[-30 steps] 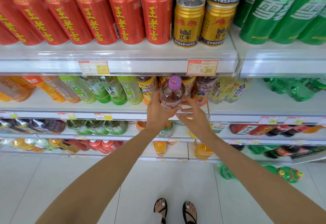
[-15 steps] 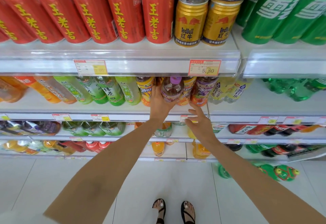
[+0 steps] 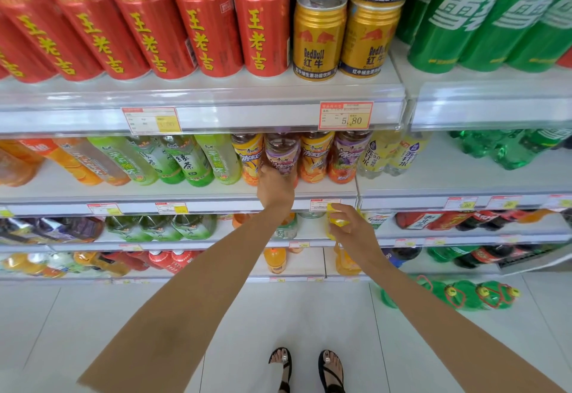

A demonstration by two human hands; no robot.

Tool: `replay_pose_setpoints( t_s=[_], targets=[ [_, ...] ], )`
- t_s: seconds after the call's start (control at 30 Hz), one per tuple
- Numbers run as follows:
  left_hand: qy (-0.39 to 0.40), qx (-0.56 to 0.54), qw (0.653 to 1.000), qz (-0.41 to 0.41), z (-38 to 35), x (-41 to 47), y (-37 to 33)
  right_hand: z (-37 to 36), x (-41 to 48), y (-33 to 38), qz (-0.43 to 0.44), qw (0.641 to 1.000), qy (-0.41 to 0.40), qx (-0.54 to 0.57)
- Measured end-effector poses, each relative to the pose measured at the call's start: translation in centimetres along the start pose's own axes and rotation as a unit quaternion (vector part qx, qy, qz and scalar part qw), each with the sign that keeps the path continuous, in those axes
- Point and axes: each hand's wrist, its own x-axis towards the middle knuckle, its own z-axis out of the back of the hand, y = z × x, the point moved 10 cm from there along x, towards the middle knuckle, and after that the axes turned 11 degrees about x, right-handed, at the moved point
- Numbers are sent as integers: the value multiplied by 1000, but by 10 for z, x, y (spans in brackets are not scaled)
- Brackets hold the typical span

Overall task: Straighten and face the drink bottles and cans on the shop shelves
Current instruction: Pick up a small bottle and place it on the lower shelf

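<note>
— Where's the bottle?
— Second shelf [image 3: 328, 190] down, front row, between two orange-labelled bottles [image 3: 315, 160]. The bottle [image 3: 282, 157] stands upright, long axis vertical. Its top is hidden under the upper shelf rail [image 3: 247, 117], and the purple label is turned out to the aisle. Label writing too blurred to read.
— Hands?
— Left hand [image 3: 275, 190] grips its lower body, fingers wrapped round. Right hand [image 3: 351, 227] sits lower, before the next shelf down, fingers half curled in front of a yellow bottle [image 3: 336, 220]. Grasping or not, can't tell.
— Readable writing?
— Red cans [image 3: 261, 21] above: 王老吉. Gold cans [image 3: 318, 33]: RedBull 红牛. Price tag [image 3: 346, 115] beneath them: 5.80. Green bottles [image 3: 185, 160] to the left: 绿茶.
</note>
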Motion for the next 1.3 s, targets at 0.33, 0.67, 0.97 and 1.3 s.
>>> replay_pose_setpoints(
  t_s=[0.33,0.67,0.97,1.3],
  targets=[
    [17,123,991,-41,4,12,-12,16,-17,-23,-46,999,-12,22],
    [39,115,991,-50,3,16,-14,30,-27,-26,-60,998,-1,30],
    [79,-37,982,-165,10,-54,-23,36,-28,-6,-60,996,8,68],
    [67,-48,954,-289,48,-133,-78,30,-23,88,45,995,21,89]
  ],
)
